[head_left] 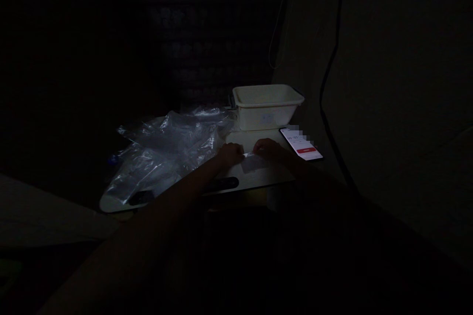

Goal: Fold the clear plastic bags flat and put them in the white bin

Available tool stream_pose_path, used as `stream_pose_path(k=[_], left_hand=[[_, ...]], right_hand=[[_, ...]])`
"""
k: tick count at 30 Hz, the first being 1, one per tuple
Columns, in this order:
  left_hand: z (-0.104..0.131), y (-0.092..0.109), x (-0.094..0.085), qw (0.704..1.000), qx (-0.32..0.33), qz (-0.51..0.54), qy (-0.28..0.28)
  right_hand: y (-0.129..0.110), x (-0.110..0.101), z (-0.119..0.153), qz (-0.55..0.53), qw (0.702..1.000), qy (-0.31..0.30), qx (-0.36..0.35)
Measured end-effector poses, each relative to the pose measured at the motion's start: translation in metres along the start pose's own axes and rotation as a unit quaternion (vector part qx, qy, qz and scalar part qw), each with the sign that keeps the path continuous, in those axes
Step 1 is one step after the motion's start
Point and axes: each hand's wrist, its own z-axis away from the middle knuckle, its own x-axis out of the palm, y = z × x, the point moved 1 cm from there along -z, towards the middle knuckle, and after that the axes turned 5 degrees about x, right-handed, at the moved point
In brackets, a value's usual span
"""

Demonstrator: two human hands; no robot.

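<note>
In dim light, my left hand point(230, 154) and my right hand point(266, 147) are close together over the white table point(258, 177). Between them is a small, pale, thin piece point(252, 161), like clear plastic, its upper edge pinched by the fingers of both hands. Just left of my left hand lies a large heap of crumpled clear plastic point(166, 142). Behind the hands stands a white tub point(266, 113). A lit phone point(303, 145) lies to the right of my right hand.
A dark oblong object point(223, 184) lies at the table's front edge, and another dark object point(141, 197) sits near the front left corner. A dark cable point(325, 108) hangs along the wall on the right.
</note>
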Motion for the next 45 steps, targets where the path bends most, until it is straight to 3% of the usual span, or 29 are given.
stream_pose_path(k=[4,8,12,17,21,23,25,28,30,32,36,41,45], left_hand=[[-0.001,-0.003,-0.001,0.999,-0.005,0.049,0.012],[-0.003,-0.006,-0.001,0.996,-0.007,0.081,0.04],[-0.004,-0.009,-0.002,0.99,-0.011,0.127,0.067],[-0.005,-0.009,-0.01,0.983,0.01,0.145,0.114],[-0.003,-0.008,-0.02,0.97,0.085,0.092,0.207],[0.0,-0.007,-0.021,0.966,0.123,0.056,0.219],[0.004,-0.007,-0.02,0.968,0.156,0.019,0.197],[0.01,-0.007,-0.018,0.975,0.188,-0.031,0.117],[0.012,-0.008,-0.018,0.978,0.188,-0.053,0.075],[0.011,-0.01,-0.019,0.981,0.172,-0.063,0.069],[0.007,-0.009,-0.009,0.985,0.135,-0.07,0.083],[0.014,0.005,0.016,0.988,0.047,-0.137,0.045],[0.022,0.011,0.022,0.983,0.065,-0.171,0.003]], right_hand=[[0.007,0.003,-0.005,-0.078,0.997,-0.024,0.007],[0.01,0.004,-0.007,-0.056,0.998,0.001,-0.034],[0.007,0.001,-0.005,-0.026,0.999,0.008,-0.019],[0.005,-0.005,-0.003,-0.042,0.995,0.094,-0.008],[0.004,-0.008,-0.004,-0.056,0.981,0.18,-0.049],[0.004,-0.007,-0.004,-0.059,0.977,0.196,-0.061],[0.004,-0.005,-0.002,-0.045,0.98,0.184,-0.067],[0.005,-0.001,0.004,0.005,0.991,0.114,-0.065],[0.006,0.0,0.008,0.03,0.995,0.074,-0.056],[0.007,-0.002,0.01,0.031,0.997,0.059,-0.044],[0.009,-0.002,0.008,0.019,0.996,0.071,-0.053],[0.0,0.018,0.01,0.085,0.977,0.094,-0.171],[-0.005,0.035,0.017,0.113,0.965,0.096,-0.216]])
